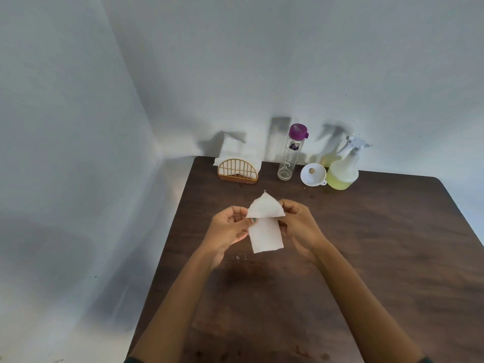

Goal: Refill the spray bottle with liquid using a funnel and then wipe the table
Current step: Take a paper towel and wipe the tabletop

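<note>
Both hands fold paper napkin (265, 223) above dark table (392, 244).
Left hand (230, 227) and right hand (298, 222) pinch its edges; judgement: fold into a thick pad before wiping droplets (239, 257).

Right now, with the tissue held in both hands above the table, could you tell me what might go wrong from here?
1. The tissue is small and thin; folded further, it may tear or soak through on the droplets.
2. A wide wipe toward the wall could knock the funnel, which lies loose against the spray bottle.
3. The tall empty glass bottle might tip if bumped.
</note>
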